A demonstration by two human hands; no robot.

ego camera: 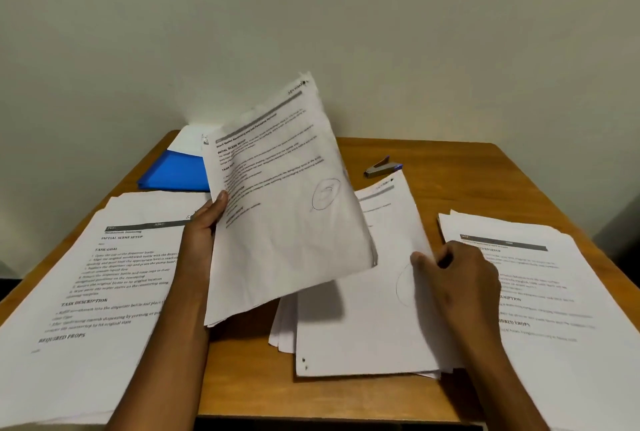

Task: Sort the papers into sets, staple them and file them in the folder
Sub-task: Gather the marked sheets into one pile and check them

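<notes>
Still sorting: left hand (204, 223) clamps a lifted set (287, 209), right hand (457, 278) pinches the middle pile (363, 326); next, probably match and drop it.

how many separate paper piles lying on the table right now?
3: white printed paper pile at the table's left, middle pile under the right hand, right pile. A fourth bunch is held up by the left hand.

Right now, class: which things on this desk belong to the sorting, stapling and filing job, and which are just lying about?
Job: held sheets; left pile; middle pile; right pile; stapler; blue folder.
Lying about: nothing visible; only the table itself.
</notes>
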